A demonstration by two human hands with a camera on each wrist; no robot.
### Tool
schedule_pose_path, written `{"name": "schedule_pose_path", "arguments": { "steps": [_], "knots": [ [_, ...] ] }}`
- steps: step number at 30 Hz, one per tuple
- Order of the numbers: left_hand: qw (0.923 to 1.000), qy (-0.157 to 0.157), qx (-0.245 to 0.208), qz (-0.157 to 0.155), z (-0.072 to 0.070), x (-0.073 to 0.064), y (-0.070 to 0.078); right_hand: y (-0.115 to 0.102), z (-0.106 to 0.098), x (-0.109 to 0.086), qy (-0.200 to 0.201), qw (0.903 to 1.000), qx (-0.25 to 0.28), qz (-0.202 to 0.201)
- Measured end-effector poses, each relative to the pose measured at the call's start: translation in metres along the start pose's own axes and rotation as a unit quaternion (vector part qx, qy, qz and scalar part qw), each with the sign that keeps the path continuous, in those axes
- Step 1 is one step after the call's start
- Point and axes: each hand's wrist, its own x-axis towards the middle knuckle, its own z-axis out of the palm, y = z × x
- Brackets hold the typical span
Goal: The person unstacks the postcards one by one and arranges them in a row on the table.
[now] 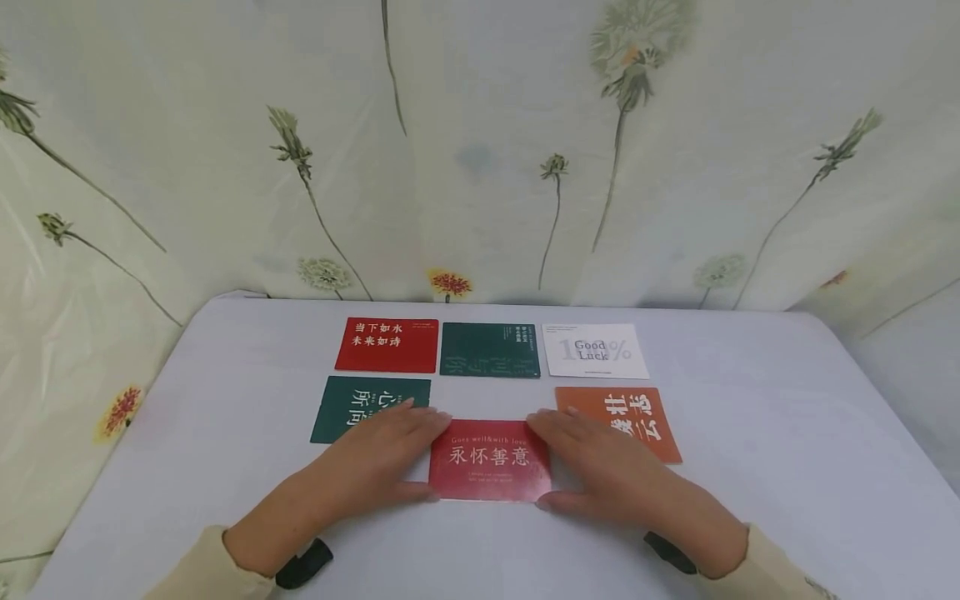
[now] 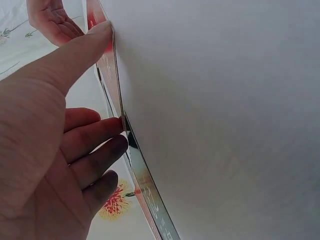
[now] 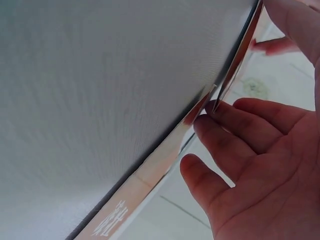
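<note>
A pinkish-red card (image 1: 490,479) with white Chinese characters lies at the front middle, between both hands. My left hand (image 1: 375,454) holds its left side, thumb at the near corner and a fingertip at the far corner. On the opposite side my right hand (image 1: 600,458) grips the card in the same way. Beside the left fingers is a dark green card (image 1: 337,417), partly covered by that hand. An orange card (image 1: 660,425) sits by the right hand, which hides part of it. In the left wrist view, the left thumb (image 2: 75,55) presses against the pinkish-red card's edge.
At the back of the white table (image 1: 187,417) lies a row of cards: a bright red card (image 1: 412,354), another dark green card (image 1: 480,346) and a white "Good Luck" card (image 1: 562,367). Behind the table hangs a flower-patterned cloth (image 1: 487,225).
</note>
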Motion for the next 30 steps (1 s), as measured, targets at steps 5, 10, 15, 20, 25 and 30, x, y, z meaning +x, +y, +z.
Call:
{"name": "schedule_pose_path", "arguments": {
  "steps": [5, 10, 15, 20, 25, 30],
  "knots": [
    [1.0, -0.004, 0.005, -0.003, -0.002, 0.003, 0.0, 0.001, 0.0, 0.002, -0.002, 1.0, -0.006, 0.003],
    [0.9998, -0.011, 0.016, -0.002, -0.005, 0.009, -0.001, 0.002, -0.002, 0.006, -0.003, 0.9999, -0.009, 0.004],
    [0.9996, -0.021, 0.017, -0.007, -0.009, 0.015, -0.002, 0.005, -0.004, 0.01, -0.004, 0.9999, 0.008, 0.011],
    [0.9996, -0.022, 0.018, -0.002, -0.013, 0.02, -0.003, 0.008, -0.007, 0.015, 0.001, 0.9999, 0.004, 0.01],
    [0.9994, -0.029, 0.018, -0.01, -0.015, 0.027, -0.005, 0.012, -0.01, 0.02, 0.006, 0.9998, -0.015, 0.011],
    [0.9991, -0.028, 0.024, -0.021, -0.014, 0.034, -0.007, 0.017, -0.011, 0.025, 0.009, 0.9997, -0.018, 0.017]
  ]
}}
